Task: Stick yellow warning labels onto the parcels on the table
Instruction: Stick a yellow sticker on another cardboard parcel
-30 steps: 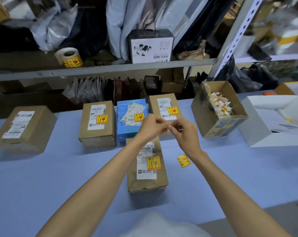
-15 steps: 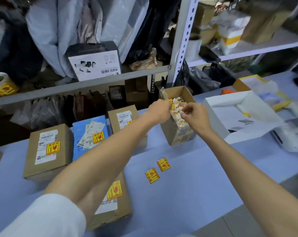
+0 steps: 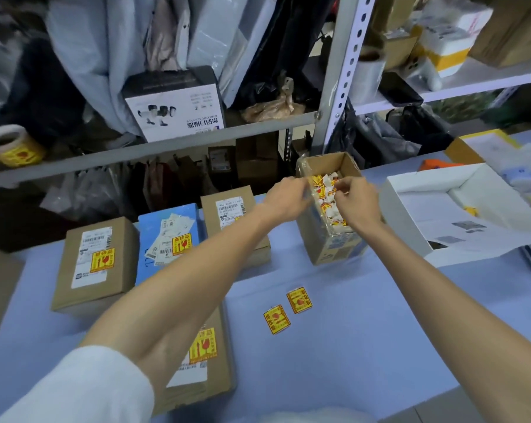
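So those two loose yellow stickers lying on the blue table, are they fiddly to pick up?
Probably. The loose yellow stickers look paper-thin and lie flat on the table, so they are likely very light and floppy, and a finger would need to catch an edge. If pushed, they would probably slide rather than roll. Whether a sticky side faces down cannot be told.

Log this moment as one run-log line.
hands: left hand and right hand over open carton of label pieces | grip: unclear | table: two loose yellow labels | nearest parcel: labelled
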`<state>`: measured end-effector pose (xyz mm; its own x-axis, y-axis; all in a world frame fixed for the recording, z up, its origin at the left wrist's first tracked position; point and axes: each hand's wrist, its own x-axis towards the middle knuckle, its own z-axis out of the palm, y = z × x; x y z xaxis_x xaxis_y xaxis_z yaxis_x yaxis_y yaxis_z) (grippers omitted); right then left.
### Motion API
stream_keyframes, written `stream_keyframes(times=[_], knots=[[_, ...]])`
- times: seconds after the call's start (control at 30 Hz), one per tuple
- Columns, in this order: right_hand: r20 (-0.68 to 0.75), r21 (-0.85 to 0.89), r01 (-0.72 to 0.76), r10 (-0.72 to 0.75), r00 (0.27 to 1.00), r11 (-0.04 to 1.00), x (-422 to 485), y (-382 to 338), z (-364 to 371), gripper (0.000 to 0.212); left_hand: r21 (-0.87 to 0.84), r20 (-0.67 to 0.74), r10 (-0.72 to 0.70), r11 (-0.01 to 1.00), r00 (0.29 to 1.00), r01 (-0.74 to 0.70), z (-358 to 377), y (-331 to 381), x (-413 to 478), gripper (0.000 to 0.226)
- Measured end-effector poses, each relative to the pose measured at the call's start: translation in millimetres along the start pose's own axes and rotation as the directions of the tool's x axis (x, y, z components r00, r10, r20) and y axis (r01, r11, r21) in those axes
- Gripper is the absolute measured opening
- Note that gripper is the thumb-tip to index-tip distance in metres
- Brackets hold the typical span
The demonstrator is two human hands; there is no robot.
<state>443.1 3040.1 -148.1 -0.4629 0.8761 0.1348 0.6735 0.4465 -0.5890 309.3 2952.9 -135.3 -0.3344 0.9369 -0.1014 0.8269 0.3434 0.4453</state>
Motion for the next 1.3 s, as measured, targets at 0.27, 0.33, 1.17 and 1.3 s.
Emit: stream_keyframes(times=[0.27, 0.33, 1.17, 1.3], knots=[[0.332, 0.143, 0.150, -0.190, 0.924, 0.978, -84, -65, 58, 0.020, -0.229, -0.071, -0.332, 0.923, 0.941, 0.309, 16, -82, -129, 0.032], [0.442, 0.163, 0.140, -0.200, 0.874, 0.977, -114, -73, 80, 0.018, -0.251, -0.082, -0.418, 0.887, 0.905, 0.387, 24, -104, -168, 0.030], [0.815, 0.349, -0.322, -0.115, 0.568, 0.880, -293, -123, 168, 0.074, -0.842, 0.250, -0.694, 0.189, 0.675, 0.506, 73, -203, -380, 0.088], [0.783, 0.415, -0.198, -0.238, 0.574, 0.888, -334, -159, 193, 0.061, -0.861, 0.245, -0.750, 0.124, 0.615, 0.494, 62, -234, -435, 0.084]])
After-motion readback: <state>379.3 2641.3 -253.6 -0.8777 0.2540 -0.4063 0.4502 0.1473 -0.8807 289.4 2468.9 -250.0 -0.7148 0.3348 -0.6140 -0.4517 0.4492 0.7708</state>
